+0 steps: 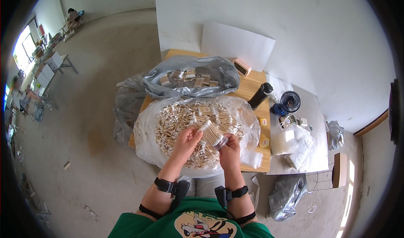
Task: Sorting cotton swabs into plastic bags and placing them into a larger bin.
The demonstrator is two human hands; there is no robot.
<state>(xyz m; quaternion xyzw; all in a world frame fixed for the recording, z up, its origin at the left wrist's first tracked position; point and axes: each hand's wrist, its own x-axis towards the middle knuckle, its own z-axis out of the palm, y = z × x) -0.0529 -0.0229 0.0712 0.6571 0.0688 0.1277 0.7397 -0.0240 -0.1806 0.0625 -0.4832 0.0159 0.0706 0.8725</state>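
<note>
- The step in hand looked like packing: a swab bundle (pixel 211 132) sat above the clear bag (pixel 145 143), partly within a thin sleeve (pixel 220 144).
- The left hand (pixel 187 140) had thumb and fingers clamped on the bundle's near-left edge; the right hand (pixel 229 148) pinched its lower end, at the film.
- The next move probably called for a steady left grip while the right worked the film without creasing it.
- Inside the clear bag, loose swabs (pixel 179 120) lay heaped, slender tan sticks with fuzzy white tips.
- Beyond the clear bag, a glossy, crumpled grey bag (pixel 225 67) held squarish packs (pixel 198 82).
</note>
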